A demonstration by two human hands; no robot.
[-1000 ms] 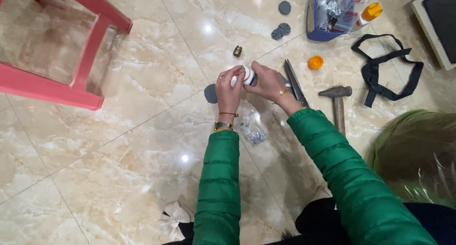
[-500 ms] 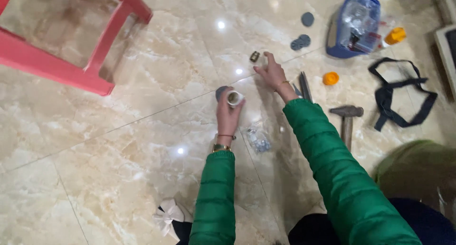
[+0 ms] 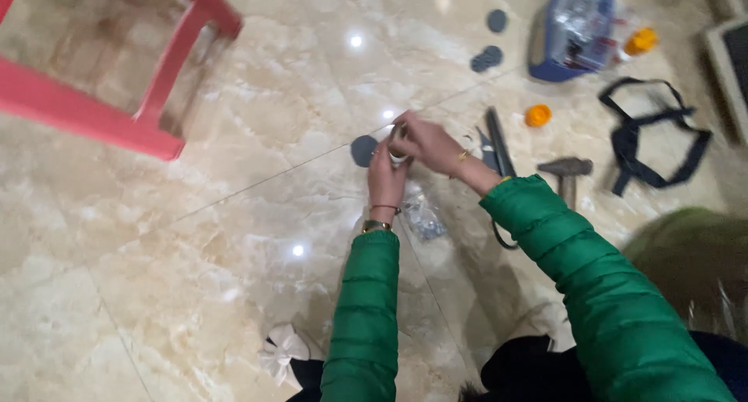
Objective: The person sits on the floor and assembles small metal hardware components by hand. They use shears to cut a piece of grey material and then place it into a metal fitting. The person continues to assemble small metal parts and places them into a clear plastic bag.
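Observation:
My left hand grips a small white round object held upright over the marble floor. My right hand rests on top of that object, its fingers bent over the rim; whether they pinch a small piece is hidden. Both arms wear green padded sleeves. A dark grey disc lies on the floor just left of my hands. A small clear plastic bag of little parts lies under my left wrist.
A red plastic stool stands upper left. Scissors, a hammer, an orange cap, a black strap, more grey discs and a blue container lie to the right. White cloth lies near my knees.
My right hand reached out to a small dark piece on the floor, then came back onto the white object held by my left hand. The camera view shifted.

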